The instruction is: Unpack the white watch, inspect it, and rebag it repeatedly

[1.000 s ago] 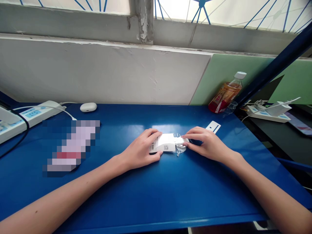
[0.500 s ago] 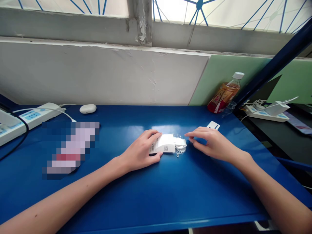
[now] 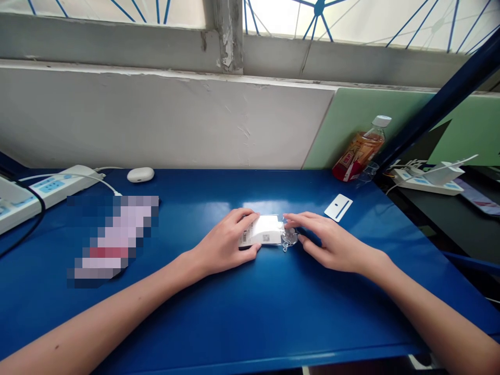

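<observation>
A small white packet with a printed square code lies flat on the blue desk. My left hand grips its left end between thumb and fingers. From the packet's right end sticks clear plastic with a shiny round item and a small metal clasp, too small to make out fully. My right hand reaches over this end, its index fingertip at the packet's edge and its thumb spread apart near the round item. A white card with a dark stripe lies behind my right hand.
A pixelated flat object, a white earbud case and a white power strip with cables are on the left. At the back right, a bottle of reddish drink leans beside a blue metal post.
My right hand has moved left onto the packet's right end, covering the white flap that stuck out there. The white card now shows fully. My left hand has stayed put.
</observation>
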A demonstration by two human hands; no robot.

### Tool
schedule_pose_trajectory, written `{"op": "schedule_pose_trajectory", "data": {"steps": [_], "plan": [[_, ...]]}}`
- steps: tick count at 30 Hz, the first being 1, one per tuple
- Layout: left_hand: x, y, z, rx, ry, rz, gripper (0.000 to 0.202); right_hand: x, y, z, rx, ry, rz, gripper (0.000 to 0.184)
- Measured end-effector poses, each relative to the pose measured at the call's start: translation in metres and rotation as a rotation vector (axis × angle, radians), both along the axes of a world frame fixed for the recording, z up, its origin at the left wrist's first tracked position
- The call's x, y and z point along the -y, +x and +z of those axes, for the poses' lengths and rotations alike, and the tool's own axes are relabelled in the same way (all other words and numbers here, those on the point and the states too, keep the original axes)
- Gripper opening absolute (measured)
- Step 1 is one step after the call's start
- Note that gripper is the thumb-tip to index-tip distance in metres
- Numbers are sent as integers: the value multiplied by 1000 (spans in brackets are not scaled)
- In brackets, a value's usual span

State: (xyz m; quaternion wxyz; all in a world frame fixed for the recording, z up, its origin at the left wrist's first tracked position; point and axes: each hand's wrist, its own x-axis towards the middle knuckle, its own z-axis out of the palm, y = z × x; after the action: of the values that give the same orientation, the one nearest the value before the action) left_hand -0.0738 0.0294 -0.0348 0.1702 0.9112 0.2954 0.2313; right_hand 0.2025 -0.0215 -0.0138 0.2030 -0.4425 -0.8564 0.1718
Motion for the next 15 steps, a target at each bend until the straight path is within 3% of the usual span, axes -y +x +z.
{"op": "schedule_pose_trajectory", "data": {"steps": [4,9,12,15], "plan": [[0,0,0,-35,38,-5,49,4,-2,-6,-52,-56,42,74],[-1,2,0,-206,96,-66,53,6,-7,-5,-89,-115,78,80],[-1,2,0,-331,98,-86,59,4,-7,-2,-90,-118,73,74],[-1,1,1,-403,69,-76,63,-2,-2,1,-95,-22,-13,50]]}}
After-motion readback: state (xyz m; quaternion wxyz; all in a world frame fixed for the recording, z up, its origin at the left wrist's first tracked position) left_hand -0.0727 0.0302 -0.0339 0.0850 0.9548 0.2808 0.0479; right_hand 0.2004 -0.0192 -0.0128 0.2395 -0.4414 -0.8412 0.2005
